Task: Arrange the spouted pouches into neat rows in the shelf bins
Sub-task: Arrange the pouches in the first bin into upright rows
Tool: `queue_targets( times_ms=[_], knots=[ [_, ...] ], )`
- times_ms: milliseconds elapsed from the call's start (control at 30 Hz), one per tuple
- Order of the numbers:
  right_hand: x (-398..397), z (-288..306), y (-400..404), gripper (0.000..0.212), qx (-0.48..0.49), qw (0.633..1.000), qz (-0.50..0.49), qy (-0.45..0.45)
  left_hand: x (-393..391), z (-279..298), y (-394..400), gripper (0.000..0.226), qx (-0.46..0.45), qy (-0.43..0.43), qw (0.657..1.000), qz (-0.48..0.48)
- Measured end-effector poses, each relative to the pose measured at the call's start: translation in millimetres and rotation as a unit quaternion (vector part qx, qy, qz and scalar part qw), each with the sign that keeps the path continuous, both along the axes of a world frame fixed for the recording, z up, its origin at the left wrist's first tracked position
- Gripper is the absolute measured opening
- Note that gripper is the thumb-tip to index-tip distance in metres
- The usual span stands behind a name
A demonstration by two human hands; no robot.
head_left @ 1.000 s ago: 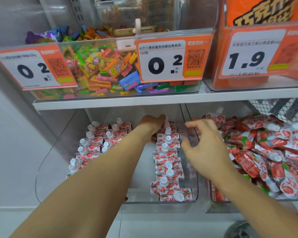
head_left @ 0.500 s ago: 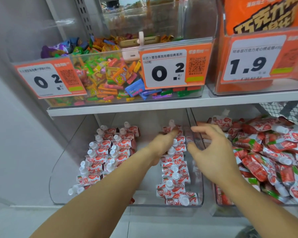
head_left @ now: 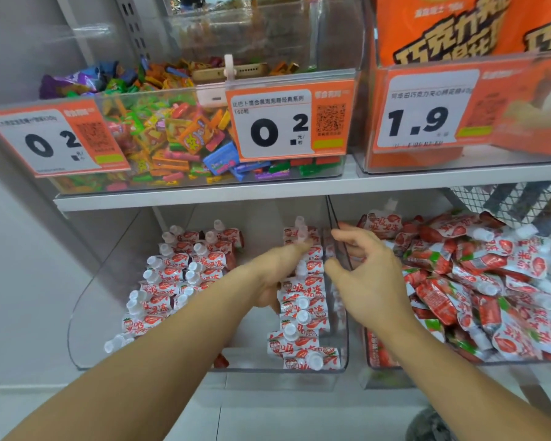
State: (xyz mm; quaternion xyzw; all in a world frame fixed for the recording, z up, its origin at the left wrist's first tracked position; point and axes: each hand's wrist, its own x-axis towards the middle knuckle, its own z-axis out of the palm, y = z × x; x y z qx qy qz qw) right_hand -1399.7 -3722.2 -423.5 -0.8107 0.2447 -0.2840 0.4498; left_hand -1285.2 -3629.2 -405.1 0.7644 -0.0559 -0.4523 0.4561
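A clear left bin (head_left: pixel 86 313) on the lower shelf holds small red-and-white spouted pouches. Two tidy rows (head_left: pixel 178 272) fill its left side and a single row (head_left: pixel 303 316) runs along its right wall. My left hand (head_left: pixel 277 272) rests against the left side of that single row, about halfway back, with fingers stretched forward. My right hand (head_left: pixel 369 281) hovers over the divider between the bins, fingers spread and loosely bent, holding nothing. The right bin (head_left: pixel 376 354) holds a loose, jumbled pile of pouches (head_left: pixel 477 281).
The shelf board (head_left: pixel 204 192) sits low over both bins. Above it stand a clear bin of mixed candies (head_left: pixel 178 138) and an orange snack box (head_left: pixel 458 90), both with price tags. A wire mesh basket (head_left: pixel 522 202) is at the back right.
My left hand has drawn back from the far end of the single row to its middle. My right hand stays over the divider. The view has shifted lower and closer.
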Motion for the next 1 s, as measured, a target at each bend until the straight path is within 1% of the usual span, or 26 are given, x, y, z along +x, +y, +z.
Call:
queue_targets(
  times_ms=[33,67,167,267,333,367,433,467,500,533,633,667,733,767,800,833,900,933,1000],
  knots=[
    [0,0,0,0.039,0.004,1.000,-0.001,-0.002,-2,-4,1,0.048,-0.005,-0.003,1.000,-0.005],
    [1,-1,1,0.039,0.010,1.000,-0.002,-0.004,-5,-4,3,0.042,-0.010,-0.006,1.000,-0.009],
    [2,0,4,0.038,0.016,1.000,-0.003,-0.007,-3,-1,5,0.056,-0.004,-0.013,1.000,-0.003],
    [0,1,3,0.039,0.015,1.000,0.006,-0.002,-8,2,14,0.053,-0.017,-0.023,1.000,0.003],
    [-1,2,1,0.039,0.010,1.000,0.013,0.007,-11,-11,27,0.062,0.012,-0.033,0.999,-0.028],
    [-1,2,0,0.040,0.008,1.000,0.015,0.009,-16,-14,34,0.058,0.019,-0.032,0.998,-0.053],
    [-1,2,-1,0.040,0.008,1.000,0.011,0.008,-22,-21,47,0.038,0.012,-0.016,0.996,-0.085],
    [-1,2,0,0.040,0.009,1.000,0.010,0.006,-25,-19,52,0.037,0.008,-0.019,0.996,-0.090],
    [-1,2,1,0.039,0.011,1.000,0.009,0.004,-27,-16,52,0.042,0.008,-0.027,0.995,-0.096],
    [-1,2,1,0.039,0.013,1.000,0.008,0.003,-27,-14,51,0.052,0.014,-0.041,0.994,-0.100],
    [-1,2,2,0.039,0.015,1.000,0.005,0.003,-32,-7,43,0.054,0.023,-0.071,0.993,-0.087],
    [-1,2,2,0.039,0.014,1.000,0.006,0.004,-33,-5,42,0.061,0.030,-0.075,0.993,-0.086],
    [-2,3,1,0.040,0.015,1.000,0.010,0.006,-37,-4,45,0.085,0.064,-0.072,0.991,-0.095],
    [-2,3,1,0.040,0.015,1.000,0.014,0.006,-40,-3,49,0.092,0.075,-0.061,0.990,-0.098],
    [-2,3,0,0.040,0.013,1.000,0.017,0.006,-43,-2,53,0.091,0.078,-0.049,0.990,-0.104],
    [-2,2,-1,0.040,0.012,1.000,0.019,0.006,-44,-6,57,0.077,0.074,-0.045,0.990,-0.111],
    [-3,2,-2,0.040,0.015,1.000,0.022,0.006,-51,-8,64,0.033,0.058,-0.046,0.990,-0.118],
    [-3,2,-2,0.040,0.017,1.000,0.022,0.006,-54,-6,65,0.025,0.046,-0.059,0.991,-0.114],
    [-3,3,-1,0.039,0.018,1.000,0.020,0.005,-55,-10,66,0.027,0.032,-0.083,0.991,-0.097]
  ],
)
